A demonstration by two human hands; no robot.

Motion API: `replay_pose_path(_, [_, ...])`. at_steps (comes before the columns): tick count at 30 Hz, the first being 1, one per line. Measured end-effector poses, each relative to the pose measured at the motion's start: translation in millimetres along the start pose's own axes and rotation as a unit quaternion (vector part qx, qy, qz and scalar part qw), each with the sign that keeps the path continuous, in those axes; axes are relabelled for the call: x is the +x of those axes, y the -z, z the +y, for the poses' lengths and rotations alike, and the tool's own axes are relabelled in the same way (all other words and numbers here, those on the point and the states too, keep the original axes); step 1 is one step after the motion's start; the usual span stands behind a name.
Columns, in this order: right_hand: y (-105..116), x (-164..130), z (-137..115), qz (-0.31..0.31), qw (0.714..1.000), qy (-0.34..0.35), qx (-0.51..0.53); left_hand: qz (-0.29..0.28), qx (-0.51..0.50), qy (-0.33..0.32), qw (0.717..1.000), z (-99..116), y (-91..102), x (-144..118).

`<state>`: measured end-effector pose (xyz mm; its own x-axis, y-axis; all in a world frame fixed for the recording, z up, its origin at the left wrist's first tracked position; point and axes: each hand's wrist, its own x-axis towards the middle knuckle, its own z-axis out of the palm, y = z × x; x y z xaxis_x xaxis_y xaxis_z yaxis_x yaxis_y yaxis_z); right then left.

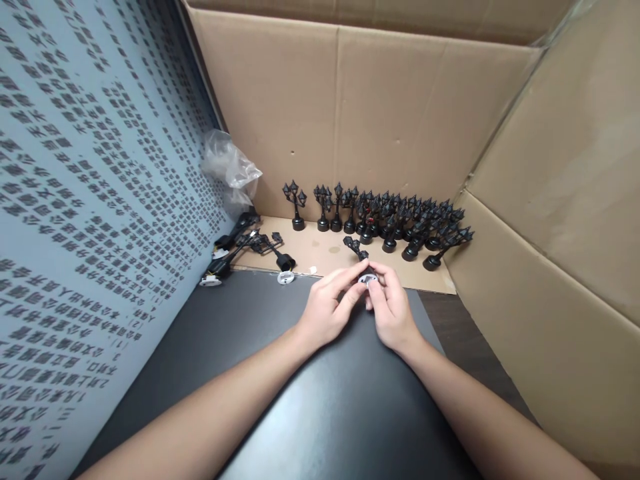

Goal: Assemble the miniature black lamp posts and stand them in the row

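Between my two hands is a small black model street lamp (356, 248), its lantern heads pointing away from me and its underside turned toward me. A round white base cover (369, 278) shows at that end. My left hand (330, 301) pinches the lamp from the left, fingers along its stem end. From the right, my right hand (391, 308) grips the same end, with the thumb against the white cover. The fingers hide most of the lamp's base.
Several black model lamps (390, 241) stand crowded along the back cardboard wall (400, 100). At left, several more lie on their sides, one beside a loose white disc (286, 277). A clear plastic bag (230, 163) rests against the printed left panel (100, 167). Cardboard (565, 233) walls the right side.
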<state>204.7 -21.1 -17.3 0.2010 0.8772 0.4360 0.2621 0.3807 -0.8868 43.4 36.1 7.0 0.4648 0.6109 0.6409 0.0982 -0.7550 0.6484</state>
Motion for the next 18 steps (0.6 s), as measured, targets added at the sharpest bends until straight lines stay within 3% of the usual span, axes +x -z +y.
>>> replay_pose_path(9, [-3.8,-0.2,1.0,-0.006,0.999,-0.009,0.053,0.001,-0.009,-0.006,1.0,0.8,0.1,0.2])
replay_pose_path(18, [2.1,0.5,-4.2,0.033,0.999,0.017,-0.02,-0.036,-0.074,0.089,0.993,2.7,-0.9,-0.4])
